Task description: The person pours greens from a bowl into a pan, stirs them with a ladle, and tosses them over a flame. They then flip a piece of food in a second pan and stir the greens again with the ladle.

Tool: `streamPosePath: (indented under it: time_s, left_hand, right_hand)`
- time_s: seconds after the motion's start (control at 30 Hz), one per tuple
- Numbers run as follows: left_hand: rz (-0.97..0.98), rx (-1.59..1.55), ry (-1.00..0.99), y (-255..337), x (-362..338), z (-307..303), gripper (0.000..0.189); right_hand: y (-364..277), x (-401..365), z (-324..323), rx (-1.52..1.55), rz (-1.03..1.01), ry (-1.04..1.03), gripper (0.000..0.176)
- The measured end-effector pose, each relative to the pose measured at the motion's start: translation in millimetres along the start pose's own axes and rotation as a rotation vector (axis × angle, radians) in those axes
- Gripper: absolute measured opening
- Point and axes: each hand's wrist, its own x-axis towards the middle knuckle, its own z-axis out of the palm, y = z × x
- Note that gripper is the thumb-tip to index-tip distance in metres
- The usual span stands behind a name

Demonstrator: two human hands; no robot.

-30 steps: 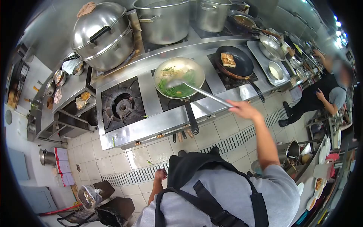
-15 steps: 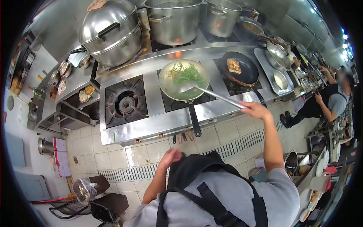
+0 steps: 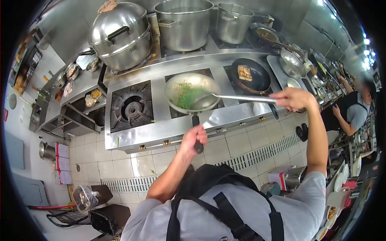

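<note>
My left hand (image 3: 194,138) is wrapped round the black handle of a light-coloured frying pan (image 3: 215,82) over the middle front burner. Green vegetables (image 3: 187,95) lie in the pan, smeared by motion. With my right hand (image 3: 295,99) I grip the long metal handle of a ladle (image 3: 245,97); its bowl is in the pan, against the vegetables on the right side. To the right, a dark frying pan (image 3: 261,76) holds a browned, block-shaped piece of food (image 3: 244,73) and sits near my right hand, untouched.
A bare burner (image 3: 133,109) is at the left. Behind stand a large domed-lid pot (image 3: 116,24) and tall steel pots (image 3: 183,32). A metal tray (image 3: 275,64) with bowls lies right. Another person (image 3: 356,106) stands at the far right; bins (image 3: 110,219) are lower left.
My left hand has risen from beside my apron and closed on the pan handle. My right hand has shifted right and up with the ladle. The vegetables have moved within the pan.
</note>
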Motion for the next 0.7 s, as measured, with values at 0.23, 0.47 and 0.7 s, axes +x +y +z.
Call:
streamPosePath:
  time_s: [0.23, 0.47, 0.7]
  left_hand:
    - [0.141, 0.339, -0.059, -44.1, -28.2, 3.5, 0.029]
    - [0.078, 0.171, -0.147, 0.3, 5.0, 26.4, 0.026]
    - [0.098, 0.308, -0.071, -52.6, -56.4, 9.1, 0.022]
  right_hand:
    - [-19.6, 5.7, 4.9, -0.175, -0.125, 0.355, 0.039]
    - [-4.7, -17.1, 12.2, -0.238, -0.189, 0.302, 0.037]
    - [-4.6, -25.0, 21.9, -0.183, -0.164, 0.437, 0.037]
